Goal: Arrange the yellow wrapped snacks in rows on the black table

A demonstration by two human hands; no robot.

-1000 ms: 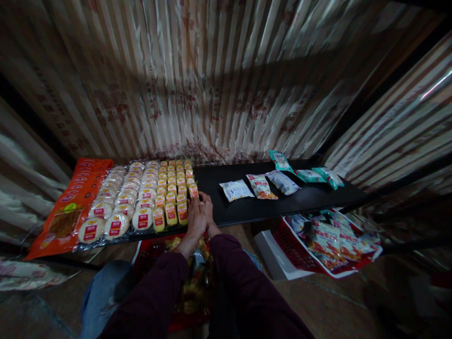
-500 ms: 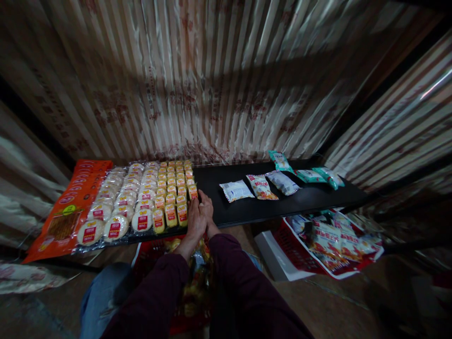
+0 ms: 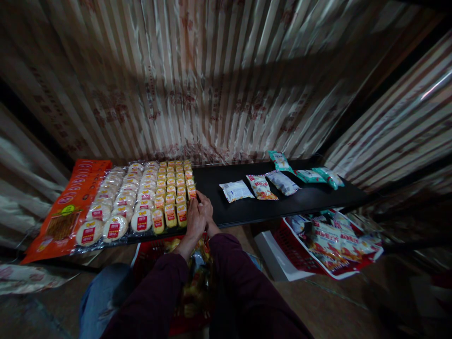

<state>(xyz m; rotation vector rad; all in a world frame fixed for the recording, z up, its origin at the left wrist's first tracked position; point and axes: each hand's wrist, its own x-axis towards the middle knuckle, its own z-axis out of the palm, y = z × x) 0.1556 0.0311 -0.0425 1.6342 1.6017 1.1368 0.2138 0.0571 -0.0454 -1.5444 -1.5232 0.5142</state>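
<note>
Small yellow snack packs (image 3: 170, 215) with red labels stand in tight rows on the black shelf (image 3: 226, 207). At the near end of the rightmost row, my left hand (image 3: 195, 220) and my right hand (image 3: 206, 210) are close together, fingers curled in against a small yellow snack pack (image 3: 191, 191). Part of that pack and most of the left fingertips are hidden behind the hands. To the left of the yellow packs lie rows of clear-wrapped round white crackers (image 3: 116, 228) with red labels.
An orange bag (image 3: 67, 207) lies at the shelf's left end. White snack bags (image 3: 237, 190) and green bags (image 3: 310, 176) lie to the right. Below are a red basket (image 3: 335, 273) of snack bags, a white box (image 3: 275, 259) and another red basket (image 3: 139, 254) under my arms.
Both hands stay at the near end of the rightmost yellow row, shifted very slightly left in the picture. The packs and bags lie as before.
</note>
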